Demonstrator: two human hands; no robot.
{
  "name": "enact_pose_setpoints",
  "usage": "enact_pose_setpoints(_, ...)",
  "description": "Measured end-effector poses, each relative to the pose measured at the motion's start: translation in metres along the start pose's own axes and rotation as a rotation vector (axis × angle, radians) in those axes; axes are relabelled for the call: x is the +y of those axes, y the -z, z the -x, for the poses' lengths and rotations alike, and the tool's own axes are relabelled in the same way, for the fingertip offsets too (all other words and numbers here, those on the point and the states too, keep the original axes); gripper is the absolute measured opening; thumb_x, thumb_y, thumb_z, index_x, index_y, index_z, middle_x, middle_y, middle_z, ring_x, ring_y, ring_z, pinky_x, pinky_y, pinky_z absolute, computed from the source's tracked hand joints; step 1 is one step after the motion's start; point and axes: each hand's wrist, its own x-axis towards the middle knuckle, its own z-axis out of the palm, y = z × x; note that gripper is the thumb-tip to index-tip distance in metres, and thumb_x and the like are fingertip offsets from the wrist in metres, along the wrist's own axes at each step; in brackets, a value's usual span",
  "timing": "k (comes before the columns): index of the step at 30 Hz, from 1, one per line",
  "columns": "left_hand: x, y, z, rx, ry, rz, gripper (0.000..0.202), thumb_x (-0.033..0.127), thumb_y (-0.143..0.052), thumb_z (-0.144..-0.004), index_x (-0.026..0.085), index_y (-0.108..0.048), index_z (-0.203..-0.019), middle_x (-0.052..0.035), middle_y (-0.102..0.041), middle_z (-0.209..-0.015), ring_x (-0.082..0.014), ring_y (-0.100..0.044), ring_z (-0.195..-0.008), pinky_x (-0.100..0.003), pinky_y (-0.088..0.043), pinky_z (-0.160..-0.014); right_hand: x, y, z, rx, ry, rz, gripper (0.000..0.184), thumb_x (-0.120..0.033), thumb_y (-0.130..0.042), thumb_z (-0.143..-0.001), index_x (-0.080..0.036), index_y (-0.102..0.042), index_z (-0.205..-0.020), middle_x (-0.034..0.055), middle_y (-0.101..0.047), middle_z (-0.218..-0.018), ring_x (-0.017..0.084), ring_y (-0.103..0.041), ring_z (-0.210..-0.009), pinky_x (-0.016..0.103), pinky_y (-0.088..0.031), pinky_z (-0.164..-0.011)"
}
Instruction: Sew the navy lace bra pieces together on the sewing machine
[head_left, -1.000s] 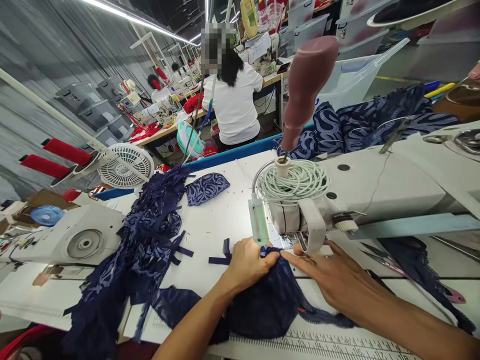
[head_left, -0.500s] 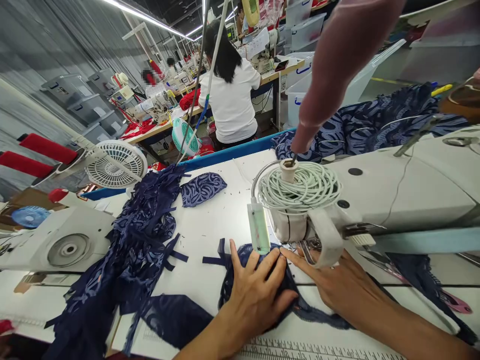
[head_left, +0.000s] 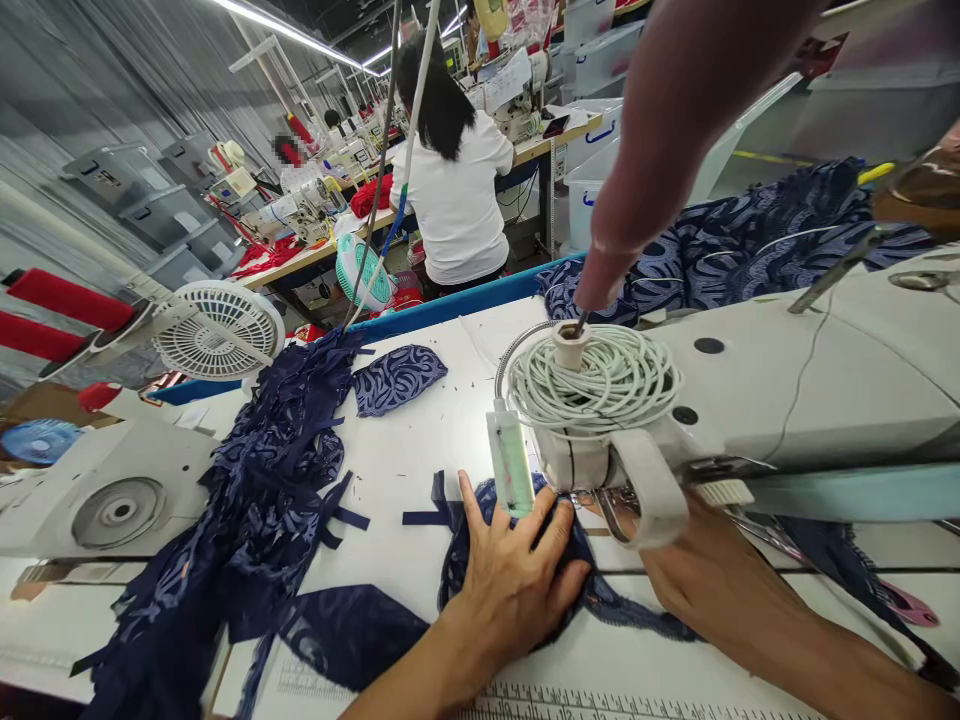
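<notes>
My left hand (head_left: 516,580) lies flat with fingers spread on a navy mesh garment piece (head_left: 454,572), pressing it on the white table beside the sewing machine (head_left: 810,350). A narrow edge of navy fabric runs from it to the right, under my right wrist. My right hand (head_left: 686,560) is at the machine's needle end; its fingers are hidden behind the white guard (head_left: 651,490), so I cannot see what they touch. A small lamp (head_left: 512,465) hangs just above my left fingertips. Navy tabs (head_left: 439,500) stick out left of the piece.
A heap of navy fabric pieces (head_left: 262,470) lies on the left, near a second machine (head_left: 127,500). A patterned piece (head_left: 401,380) lies behind the lamp. A ruler tape (head_left: 585,698) runs along the front. Scissors with pink handles (head_left: 909,603) lie right. A co-worker (head_left: 457,200) sits ahead.
My right hand has drawn its fingers away from the left fingertips, back behind the machine's guard. My left hand stays spread on the fabric. The view has shifted slightly.
</notes>
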Motion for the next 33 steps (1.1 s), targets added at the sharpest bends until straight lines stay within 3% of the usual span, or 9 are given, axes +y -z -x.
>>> enact_pose_setpoints(4, 0.0, -0.001, -0.002, -0.024, 0.01, -0.015, 0.044, 0.04, -0.055, -0.099, 0.024, -0.056, -0.14, -0.0116, -0.061, -0.142, -0.0358, -0.065, -0.109, -0.086, 0.005, -0.11, -0.001, 0.003, -0.001, 0.0, 0.003, 0.024, 0.035, -0.002, -0.041, -0.086, -0.021, -0.07, -0.082, 0.014, -0.065, -0.103, 0.029, -0.064, -0.094, 0.044, -0.05, -0.081)
enact_pose_setpoints(7, 0.0, -0.002, -0.001, -0.012, 0.013, -0.012, 0.047, 0.039, -0.055, -0.099, 0.024, -0.053, -0.143, -0.012, -0.062, -0.141, -0.0352, -0.066, -0.109, -0.085, 0.007, -0.111, -0.003, 0.008, -0.003, -0.022, 0.003, 0.005, 0.034, -0.004, -0.041, -0.091, -0.021, -0.067, -0.078, 0.0117, -0.065, -0.099, 0.024, -0.063, -0.085, 0.038, -0.048, -0.073)
enact_pose_setpoints(11, -0.001, -0.002, 0.001, -0.011, 0.008, 0.002, 0.045, 0.037, -0.055, -0.099, 0.025, -0.054, -0.142, -0.0106, -0.064, -0.139, -0.0354, -0.066, -0.111, -0.084, 0.01, -0.111, -0.005, 0.012, -0.002, -0.04, 0.06, 0.033, 0.031, -0.012, -0.042, -0.098, -0.02, -0.07, -0.087, 0.0115, -0.067, -0.103, 0.021, -0.061, -0.079, 0.034, -0.043, -0.064)
enact_pose_setpoints(14, -0.001, -0.001, 0.0, -0.011, 0.014, -0.004, 0.047, 0.037, -0.057, -0.098, 0.025, -0.053, -0.143, -0.0115, -0.064, -0.139, -0.0347, -0.066, -0.109, -0.083, 0.008, -0.112, -0.004, 0.009, 0.001, 0.041, 0.139, 0.07, 0.031, -0.01, -0.042, -0.097, -0.021, -0.071, -0.098, 0.0105, -0.068, -0.101, 0.024, -0.062, -0.088, 0.034, -0.042, -0.065)
enact_pose_setpoints(17, -0.001, 0.0, -0.001, -0.017, 0.02, -0.005, 0.047, 0.037, -0.056, -0.099, 0.025, -0.052, -0.144, -0.0117, -0.064, -0.139, -0.0341, -0.066, -0.108, -0.083, 0.009, -0.112, 0.001, 0.004, 0.003, 0.135, 0.12, 0.063, 0.031, -0.013, -0.04, -0.097, -0.022, -0.069, -0.103, 0.0098, -0.07, -0.099, 0.025, -0.063, -0.092, 0.034, -0.042, -0.064)
enact_pose_setpoints(21, -0.003, 0.0, -0.002, -0.025, 0.012, 0.002, 0.045, 0.039, -0.054, -0.1, 0.025, -0.054, -0.143, -0.01, -0.064, -0.139, -0.034, -0.065, -0.111, -0.083, 0.01, -0.111, 0.008, 0.001, -0.002, 0.192, -0.048, -0.064, 0.032, -0.015, -0.033, -0.1, -0.019, -0.065, -0.106, 0.0034, -0.063, -0.072, 0.016, -0.054, -0.056, 0.031, -0.035, -0.051)
enact_pose_setpoints(24, -0.003, 0.001, -0.002, -0.01, 0.015, -0.005, 0.044, 0.041, -0.053, -0.1, 0.028, -0.054, -0.143, -0.0073, -0.064, -0.139, -0.0319, -0.065, -0.11, -0.084, 0.007, -0.112, 0.009, 0.003, -0.01, 0.204, -0.072, -0.134, 0.032, -0.013, -0.032, -0.099, -0.02, -0.063, -0.102, -0.0024, -0.05, -0.056, 0.015, -0.044, -0.045, 0.031, -0.029, -0.048)
enact_pose_setpoints(27, -0.003, 0.002, -0.001, 0.015, 0.009, -0.018, 0.042, 0.043, -0.052, -0.101, 0.029, -0.056, -0.14, -0.0066, -0.065, -0.139, -0.0303, -0.064, -0.11, -0.083, 0.004, -0.113, 0.007, 0.006, -0.014, 0.22, -0.071, -0.124, 0.032, -0.013, -0.031, -0.099, -0.02, -0.062, -0.104, -0.002, -0.05, -0.058, 0.016, -0.046, -0.048, 0.032, -0.031, -0.051)
enact_pose_setpoints(33, -0.002, 0.001, 0.001, 0.048, -0.019, -0.031, 0.043, 0.044, -0.053, -0.1, 0.028, -0.055, -0.14, -0.0041, -0.065, -0.137, -0.0289, -0.061, -0.114, -0.081, 0.006, -0.115, 0.002, 0.014, -0.019, 0.292, -0.027, -0.063, 0.029, -0.015, -0.033, -0.1, -0.019, -0.057, -0.115, 0.0053, -0.066, -0.08, 0.021, -0.061, -0.067, 0.036, -0.043, -0.066)
